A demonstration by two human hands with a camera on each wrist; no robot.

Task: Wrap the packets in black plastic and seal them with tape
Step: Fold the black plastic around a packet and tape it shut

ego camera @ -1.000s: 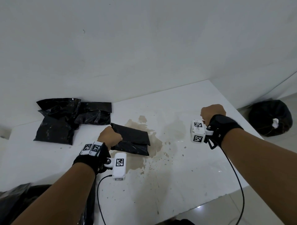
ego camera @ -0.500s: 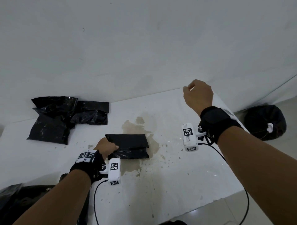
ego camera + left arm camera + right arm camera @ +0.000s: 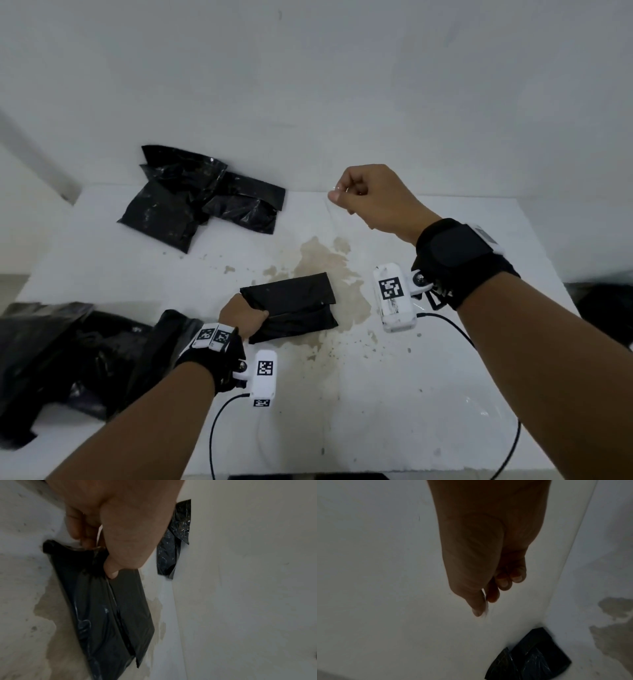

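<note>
The left hand (image 3: 244, 317) grips the near-left end of a black-wrapped packet (image 3: 291, 306) that lies on the white bench (image 3: 428, 394), over a brownish stain (image 3: 329, 257) on its surface. The head view shows only the back of this hand and its knuckles. The left wrist view shows the grip itself: the thumb (image 3: 113, 568) presses on top along the folded seam of the plastic while the other fingers (image 3: 75, 524) curl round the bunched end, and the packet's overlapping flap runs the length of the wrap.

The right hand (image 3: 373, 197) is raised above the far side of the bench, fingers curled in, thumb and forefinger pinched together. In the head view a thin, glinting sliver shows at the pinch. The right wrist view (image 3: 481, 561) adds a pale, translucent strip of tape (image 3: 486, 608) lying along the thumb tip, blurred, so how far it extends I cannot tell.

Two wrapped packets (image 3: 202, 202) lie overlapping at the far left of the bench against the wall; both wrist views catch an edge of them, shiny and crinkled. Only the head view shows the loose black plastic (image 3: 51, 359) heaped at the near left edge, and a dark bag (image 3: 606, 308) low at the right, beyond the bench.
</note>
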